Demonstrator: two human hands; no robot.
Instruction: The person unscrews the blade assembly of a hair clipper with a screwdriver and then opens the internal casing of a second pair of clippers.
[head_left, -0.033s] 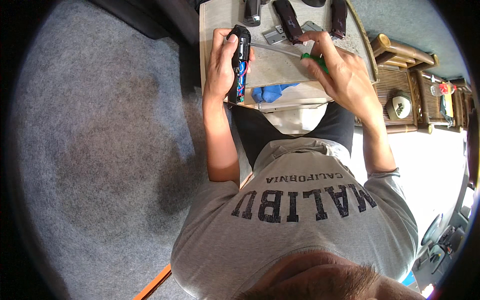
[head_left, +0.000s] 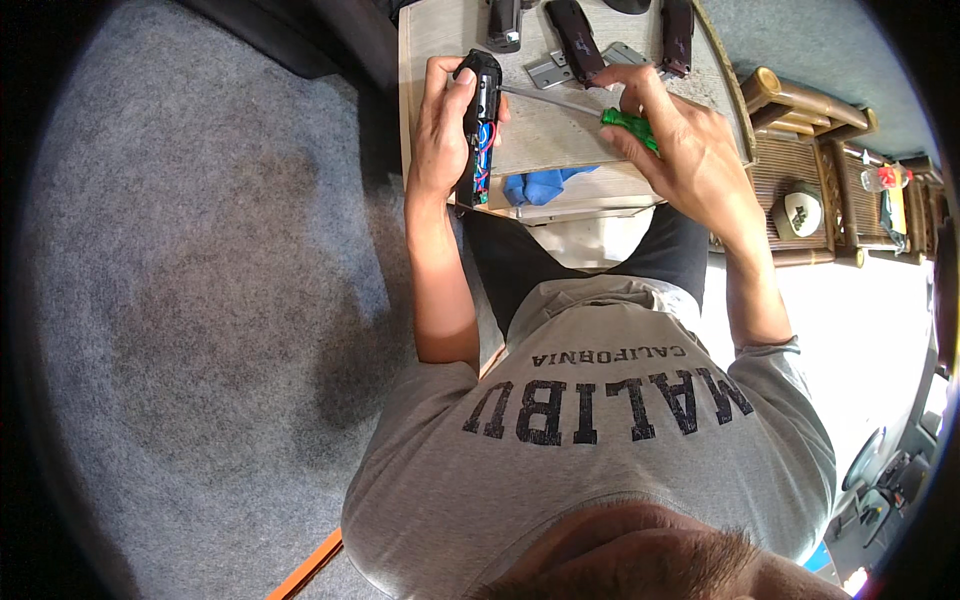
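My left hand point(head_left: 441, 135) is closed around an opened black hair clipper point(head_left: 482, 75), held upright near the front left of the table. Its lower half lies bare, with a blue part point(head_left: 484, 150) and red and blue wires inside. My right hand point(head_left: 690, 150) holds a screwdriver point(head_left: 628, 124) by its green handle, with the thumb and fingers loosely around it. The metal shaft points left, and its tip meets the clipper's right side near the top. Whether the tip sits in a screw is too small to tell.
At the table's point(head_left: 545, 135) far side lie a dark clipper body point(head_left: 505, 25), two maroon housings point(head_left: 575, 40) and grey metal plates point(head_left: 548, 72). Below its front edge, a blue cloth point(head_left: 545, 187) sits in an open drawer. Bamboo furniture point(head_left: 800, 165) stands to the right.
My right hand's fingers have shifted on the screwdriver, and more of the green handle shows between thumb and forefinger. The left hand and the clipper stay in place.
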